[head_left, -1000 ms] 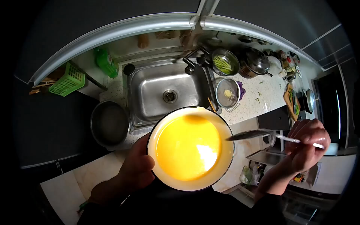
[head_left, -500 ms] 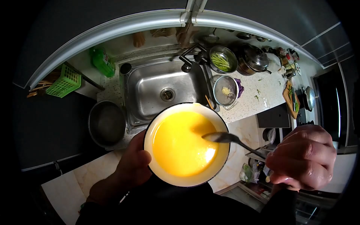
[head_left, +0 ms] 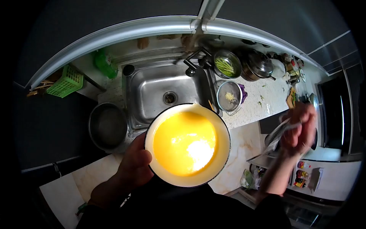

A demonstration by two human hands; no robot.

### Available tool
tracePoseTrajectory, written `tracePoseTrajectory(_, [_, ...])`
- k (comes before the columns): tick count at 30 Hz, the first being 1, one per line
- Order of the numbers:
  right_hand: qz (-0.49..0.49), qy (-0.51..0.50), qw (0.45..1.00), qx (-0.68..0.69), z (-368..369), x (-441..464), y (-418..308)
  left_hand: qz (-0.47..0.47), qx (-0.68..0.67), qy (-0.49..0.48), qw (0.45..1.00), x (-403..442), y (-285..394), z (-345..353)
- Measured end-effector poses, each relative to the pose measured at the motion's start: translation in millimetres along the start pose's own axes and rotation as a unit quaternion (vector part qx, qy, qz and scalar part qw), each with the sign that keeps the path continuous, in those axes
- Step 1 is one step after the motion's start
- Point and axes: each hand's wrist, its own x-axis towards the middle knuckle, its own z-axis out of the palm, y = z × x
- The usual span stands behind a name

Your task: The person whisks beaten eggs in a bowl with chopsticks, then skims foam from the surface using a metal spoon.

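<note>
A white bowl (head_left: pixel 224 144) with a dark rim sits in my left hand (head_left: pixel 134 164), tilted towards the camera. My left thumb presses on its side near the rim, and the other fingers are hidden behind it. Smooth yellow liquid (head_left: pixel 171 154) fills much of the bowl and carries a bright glare. Off to the right, apart from the bowl, my right hand (head_left: pixel 299 128) is smeared by motion. Its fingers are closed round a metal spoon (head_left: pixel 275 139), which shows only as a pale streak.
Beyond the bowl lies a steel sink (head_left: pixel 148 101), with a dark basin (head_left: pixel 108 126) on its left. The counter holds a bowl of green stalks (head_left: pixel 225 66), a bowl with pale chopped bits (head_left: pixel 230 96) and a lidded pot (head_left: pixel 258 64). Cabinets hang overhead.
My right hand has swung away from the bowl, up and to the right, taking the spoon from above the yellow liquid. The bowl and my left hand stay nearly still.
</note>
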Motion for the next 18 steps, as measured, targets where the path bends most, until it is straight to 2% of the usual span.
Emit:
tracePoseTrajectory(1, [0.01, 0.052, 0.988, 0.147, -15.5, -4.2, 21.1, 0.005, -0.009, -0.007, 1.0, 0.0, -1.0, -0.7])
tracePoseTrajectory(2, [0.041, 0.18, 0.981, 0.059, -31.9, -6.3, 52.1, 0.01, -0.016, -0.013, 1.0, -0.6, -1.5, -1.7])
tracePoseTrajectory(3, [0.07, 0.306, 0.949, -0.03, -41.9, -7.9, 80.9, 0.012, -0.014, -0.011, 1.0, -2.2, -1.7, -3.0])
tracePoseTrajectory(4, [0.07, 0.306, 0.949, -0.027, -44.2, -11.6, 97.9, 0.012, -0.022, -0.013, 1.0, -3.8, -1.8, -4.3])
tracePoseTrajectory(5, [0.052, 0.213, 0.949, -0.228, -45.7, -13.7, 112.9, 0.015, -0.03, -0.017, 0.999, -3.8, -1.5, -5.0])
tracePoseTrajectory(6, [0.033, 0.112, 0.901, -0.419, -45.5, -16.8, 123.3, 0.015, -0.029, -0.016, 0.999, -3.9, -0.2, -5.0])
tracePoseTrajectory(7, [0.012, 0.004, 0.808, -0.59, -44.7, -19.8, 126.8, 0.019, -0.021, -0.022, 0.999, -4.1, 0.7, -4.4])
tracePoseTrajectory(8, [-0.015, 0.065, 0.79, -0.61, -36.2, -19.6, 115.1, 0.026, -0.013, -0.026, 0.999, -3.7, 1.3, -4.6])
tracePoseTrajectory(9, [0.007, 0.122, 0.809, -0.575, -37.2, -22.7, 103.4, 0.027, -0.015, -0.023, 0.999, -5.4, 0.8, -5.8])
tracePoseTrajectory(10, [0.038, 0.157, 0.877, -0.453, -29.2, -21.1, 82.2, 0.022, -0.017, -0.018, 0.999, -7.2, 0.2, -6.7])
tracePoseTrajectory(11, [-0.009, 0.159, 0.916, -0.369, -31.5, -23.5, 67.7, 0.019, -0.018, -0.014, 1.0, -7.3, 0.0, -7.4])
tracePoseTrajectory(12, [-0.041, 0.167, 0.93, -0.324, -31.4, -27.1, 51.8, 0.018, -0.018, -0.015, 1.0, -7.0, -0.3, -7.5])
tracePoseTrajectory(15, [-0.141, 0.08, 0.959, -0.231, -4.0, -31.8, 16.3, 0.018, -0.02, -0.023, 0.999, -6.4, -1.6, -6.0])
tracePoseTrajectory(18, [-0.165, 0.048, 0.952, -0.254, 26.7, -46.3, 4.9, 0.008, -0.02, -0.026, 0.999, -7.1, -1.9, -4.0])
